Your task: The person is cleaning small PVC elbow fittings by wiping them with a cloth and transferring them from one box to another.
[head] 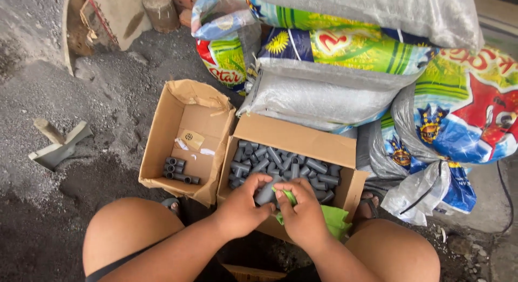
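In the head view, the left hand [241,207] and right hand [303,213] are together clasping a grey pipe fitting [266,194] between their fingertips, just over the near edge of the full cardboard box [291,139]. The right hand is also pinching a green cloth [333,217] against the fitting, while a few stacked fittings [177,170] are lying in the second box [186,117] alongside.

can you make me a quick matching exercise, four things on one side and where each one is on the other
Things
1. grey pipe fitting
2. green cloth
3. small row of grey fittings
4. printed sacks

Places
A. on the floor of the left cardboard box
B. piled behind both boxes
C. between the left hand and right hand
D. under the right hand, at the near edge of the right cardboard box

Pairs: 1-C, 2-D, 3-A, 4-B
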